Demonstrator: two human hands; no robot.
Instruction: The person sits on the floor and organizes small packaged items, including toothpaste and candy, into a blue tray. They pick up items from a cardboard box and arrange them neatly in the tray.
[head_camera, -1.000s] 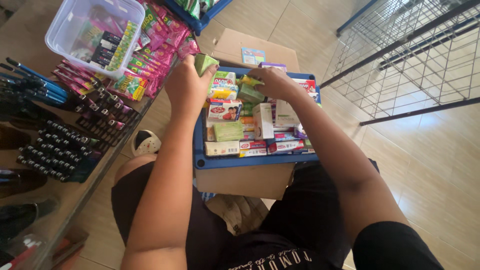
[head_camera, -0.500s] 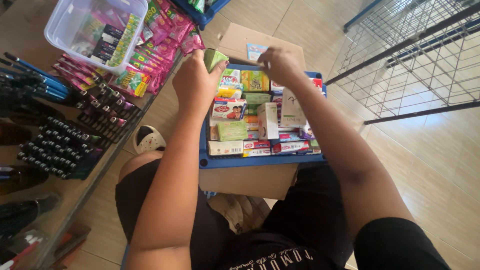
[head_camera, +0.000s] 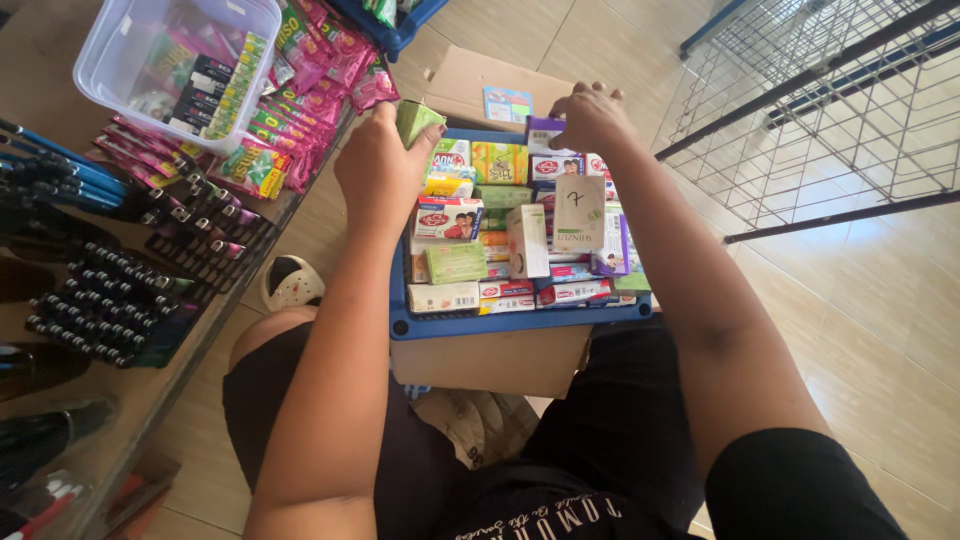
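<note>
While left hand (head_camera: 378, 170) clasps green packet (head_camera: 416, 120), blue tray (head_camera: 520, 322) holds soap boxes (head_camera: 448, 218).

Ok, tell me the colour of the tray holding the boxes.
Blue; the tray shows best in the head view.

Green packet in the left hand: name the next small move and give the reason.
Probably lower the green packet into the blue tray near its far left corner. The left hand grips it just above that edge, the small boxes stand tightly packed, and the right hand is at the far row.
</note>
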